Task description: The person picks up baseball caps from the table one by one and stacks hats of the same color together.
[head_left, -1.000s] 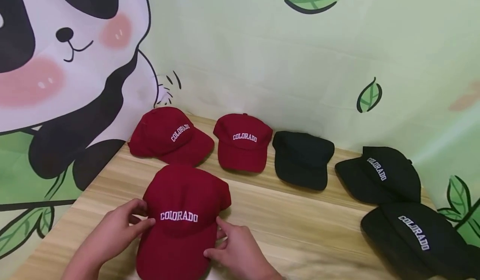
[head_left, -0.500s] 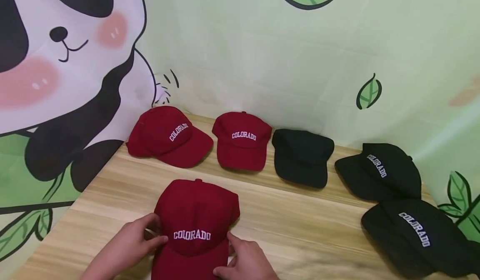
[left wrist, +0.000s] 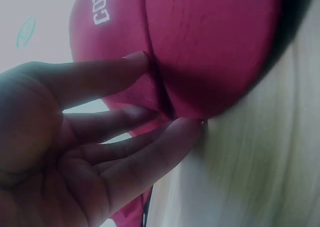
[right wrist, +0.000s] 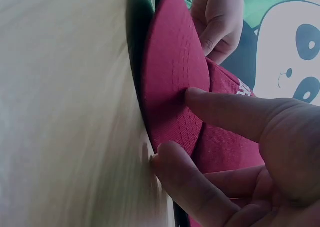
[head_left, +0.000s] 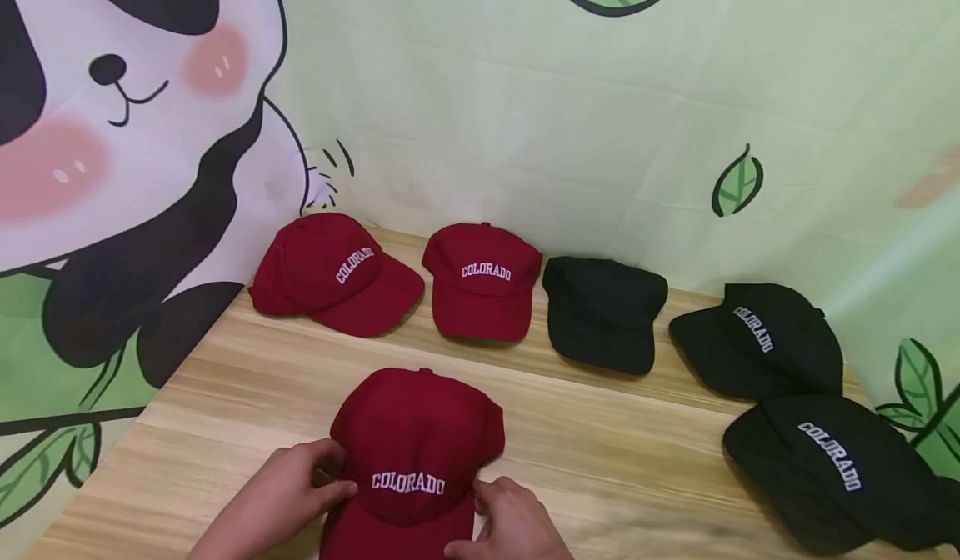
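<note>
Near the front of the table, a red baseball cap (head_left: 420, 435) lettered COLORADO faces me, its brim running off the bottom of the head view. My left hand (head_left: 288, 493) pinches its left side: in the left wrist view the thumb (left wrist: 107, 77) presses where crown and brim meet, and the fingers reach the brim's side edge. On the other side, my right hand (head_left: 521, 522) holds the brim. Its thumb (right wrist: 225, 107) lies on top of the brim in the right wrist view, with a fingertip at the brim's edge, close to the tabletop.
Along the back of the wooden table (head_left: 600, 452) stand two red caps, one turned sideways (head_left: 330, 277) and one facing forward (head_left: 486, 293). Right of them sits a black cap (head_left: 603, 310). Two more black caps, one farther (head_left: 787, 352) and one nearer (head_left: 847, 477), overlap at the right.
Both hands have brought the red cap rightward and closer to me. It overlapped the sideways red cap in the head view at first; now bare table shows between them.
</note>
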A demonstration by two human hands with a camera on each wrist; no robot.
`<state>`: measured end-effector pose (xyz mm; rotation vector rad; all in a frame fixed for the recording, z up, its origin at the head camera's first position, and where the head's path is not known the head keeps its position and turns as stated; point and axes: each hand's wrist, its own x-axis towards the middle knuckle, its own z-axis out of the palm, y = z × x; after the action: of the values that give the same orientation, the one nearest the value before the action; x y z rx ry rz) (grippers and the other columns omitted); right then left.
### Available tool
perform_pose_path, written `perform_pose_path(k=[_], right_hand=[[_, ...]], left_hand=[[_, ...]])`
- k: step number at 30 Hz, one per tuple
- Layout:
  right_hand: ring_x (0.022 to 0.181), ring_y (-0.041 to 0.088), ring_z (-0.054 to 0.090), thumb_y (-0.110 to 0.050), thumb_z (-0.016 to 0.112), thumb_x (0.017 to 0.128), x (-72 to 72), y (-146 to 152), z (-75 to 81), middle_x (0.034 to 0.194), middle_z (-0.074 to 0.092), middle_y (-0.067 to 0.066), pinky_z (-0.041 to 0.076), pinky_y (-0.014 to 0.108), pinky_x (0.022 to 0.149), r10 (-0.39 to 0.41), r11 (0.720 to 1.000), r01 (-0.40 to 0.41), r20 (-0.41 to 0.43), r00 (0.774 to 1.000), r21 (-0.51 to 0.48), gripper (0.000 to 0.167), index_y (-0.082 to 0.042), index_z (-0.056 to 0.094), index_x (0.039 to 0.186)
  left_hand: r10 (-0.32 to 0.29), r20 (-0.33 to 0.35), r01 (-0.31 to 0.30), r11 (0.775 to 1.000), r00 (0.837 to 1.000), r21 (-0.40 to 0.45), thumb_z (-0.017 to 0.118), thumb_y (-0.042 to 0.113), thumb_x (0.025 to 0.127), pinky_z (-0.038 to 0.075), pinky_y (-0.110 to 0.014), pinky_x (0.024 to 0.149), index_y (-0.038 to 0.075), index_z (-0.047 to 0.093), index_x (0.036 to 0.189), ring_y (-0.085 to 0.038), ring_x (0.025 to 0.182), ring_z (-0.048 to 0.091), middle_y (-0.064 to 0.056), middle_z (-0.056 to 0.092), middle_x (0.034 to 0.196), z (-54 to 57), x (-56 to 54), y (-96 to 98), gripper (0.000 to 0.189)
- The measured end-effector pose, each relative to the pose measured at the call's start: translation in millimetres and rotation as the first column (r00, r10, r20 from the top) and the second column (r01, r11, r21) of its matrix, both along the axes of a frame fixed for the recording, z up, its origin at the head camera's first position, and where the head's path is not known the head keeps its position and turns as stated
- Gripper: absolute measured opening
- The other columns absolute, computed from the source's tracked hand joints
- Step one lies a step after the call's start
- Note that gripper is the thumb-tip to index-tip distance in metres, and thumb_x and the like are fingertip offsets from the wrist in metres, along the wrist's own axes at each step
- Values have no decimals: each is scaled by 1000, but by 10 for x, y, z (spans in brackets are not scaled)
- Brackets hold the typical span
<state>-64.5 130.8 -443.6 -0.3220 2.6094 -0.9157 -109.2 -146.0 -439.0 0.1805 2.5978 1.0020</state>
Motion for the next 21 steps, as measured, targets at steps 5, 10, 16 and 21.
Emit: perform_pose_path(k=[5,10,16,21], right_hand=[[70,2,46,-40,79,72,-7,31,8,77,55,-6,42,24,60,17,999,-15,-55,998,41,40,-12,64,97],[70,4,45,-40,79,71,-28,49,39,78,54,-6,41,25,60,-1,998,1,-1,1000,64,45,-10,65,102],[70,4,44,-40,79,71,-38,52,63,77,53,-6,41,25,60,2,997,-2,4,1000,73,44,-10,65,100],[70,5,45,-41,79,70,-50,48,67,78,53,-6,41,26,61,-18,996,15,32,999,89,50,-8,66,105]], left_hand=[[14,4,-14,999,1000,-33,80,21,78,54,-27,69,7,69,98,-9,77,66,0,70,89,22,3,50,27],[5,-14,-6,999,1000,-32,80,22,77,53,-27,69,6,70,98,-8,76,65,0,70,90,8,2,71,28],[12,-16,-13,999,1000,-38,80,21,77,54,-27,69,6,70,98,-8,75,65,-1,70,89,7,4,82,29],[7,-27,-8,999,1000,-38,80,22,77,53,-26,68,7,70,97,-7,74,64,1,69,88,8,1,79,27]])
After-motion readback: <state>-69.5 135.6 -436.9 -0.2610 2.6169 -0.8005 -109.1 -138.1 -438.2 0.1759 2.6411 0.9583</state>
